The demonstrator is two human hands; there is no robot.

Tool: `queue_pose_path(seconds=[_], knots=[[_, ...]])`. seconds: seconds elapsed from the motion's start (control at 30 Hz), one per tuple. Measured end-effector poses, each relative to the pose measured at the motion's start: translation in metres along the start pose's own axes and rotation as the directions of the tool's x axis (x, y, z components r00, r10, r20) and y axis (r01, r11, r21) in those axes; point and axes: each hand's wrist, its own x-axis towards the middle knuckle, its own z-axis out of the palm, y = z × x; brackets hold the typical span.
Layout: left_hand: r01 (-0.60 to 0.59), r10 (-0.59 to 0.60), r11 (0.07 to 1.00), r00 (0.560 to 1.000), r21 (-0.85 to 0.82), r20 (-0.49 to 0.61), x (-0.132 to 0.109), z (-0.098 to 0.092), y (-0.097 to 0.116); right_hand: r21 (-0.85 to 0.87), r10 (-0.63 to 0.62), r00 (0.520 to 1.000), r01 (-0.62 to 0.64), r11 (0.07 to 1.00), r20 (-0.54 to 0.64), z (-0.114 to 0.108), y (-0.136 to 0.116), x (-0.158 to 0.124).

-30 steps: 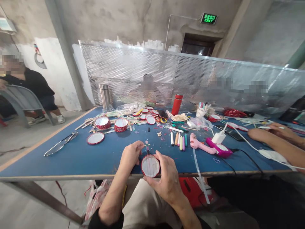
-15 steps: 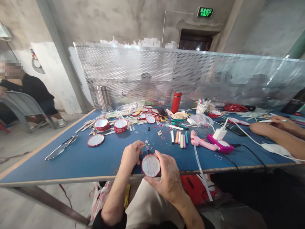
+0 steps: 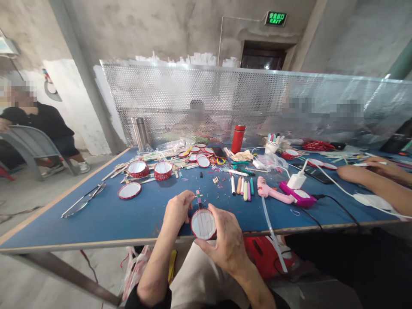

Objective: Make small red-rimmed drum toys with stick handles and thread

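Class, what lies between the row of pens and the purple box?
In the head view, a pink glue gun lies between the pens and the box, a clear stick jutting from it.

Eyeglasses (image 3: 80, 206), markers (image 3: 246, 190) on blue table (image 3: 135, 219)

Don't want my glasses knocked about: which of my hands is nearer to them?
Left. The left hand is right of the glasses, at the stick; the right hand is farther right, holding the red-rimmed disc.
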Motion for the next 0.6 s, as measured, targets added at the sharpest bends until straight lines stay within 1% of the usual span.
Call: queue_pose_path(seconds=[0.17, 0.6], knots=[[-0.001, 0.001, 1.0, 1.0, -0.006, -0.004, -0.0007, -0.0002, 0.0008, -0.002, -0.022, 1.0, 0.022, 1.0, -0.015, 0.0019, 0.0012, -0.0007], [0.007, -0.007, 1.0, 1.0, -0.006, -0.01, -0.0006, 0.0006, 0.0, -0.014, -0.002, 1.0, 0.002, 1.0, -0.003, 0.0017, -0.0001, -0.0008]])
